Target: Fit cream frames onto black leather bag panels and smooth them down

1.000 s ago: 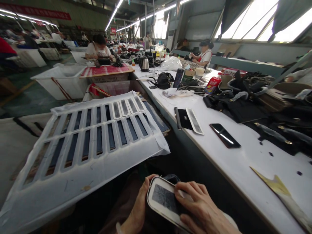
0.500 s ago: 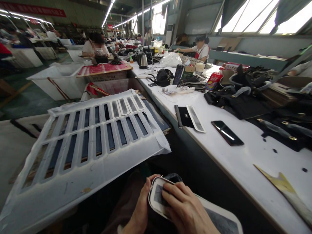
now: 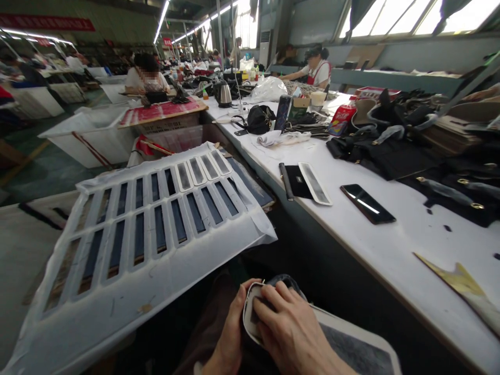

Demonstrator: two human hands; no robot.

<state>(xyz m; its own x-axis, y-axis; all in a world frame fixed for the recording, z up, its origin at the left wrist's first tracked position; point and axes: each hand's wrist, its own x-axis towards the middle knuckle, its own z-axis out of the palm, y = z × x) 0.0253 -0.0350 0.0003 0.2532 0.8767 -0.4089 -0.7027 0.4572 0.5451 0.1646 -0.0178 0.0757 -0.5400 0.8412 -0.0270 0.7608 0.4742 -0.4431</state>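
A long piece with rounded ends, a pale rim and a dark grey middle (image 3: 353,344) lies across my lap at the bottom of the view. My left hand (image 3: 230,333) wraps round its near-left rounded end, fingers at the edge. My right hand (image 3: 291,323) lies over the same end, its bent fingertips pressed on the surface inside the rim. A dark rounded part (image 3: 289,284) shows behind my right hand. To the left is a white sheet with rows of long slots (image 3: 128,289); several pale-rimmed strips (image 3: 197,171) lie in its upper right.
On the white table (image 3: 351,245) are a phone (image 3: 367,204), a black piece with a pale-rimmed strip (image 3: 299,182), a yellowish scrap (image 3: 457,281), black bags (image 3: 398,161) and a kettle (image 3: 223,95). Two people sit farther back; white bins (image 3: 94,135) stand left.
The camera view has shifted slightly. My right fingers are more bent and pressed closer to the rounded end; the held piece sits a little farther right in view. My left hand keeps its hold.
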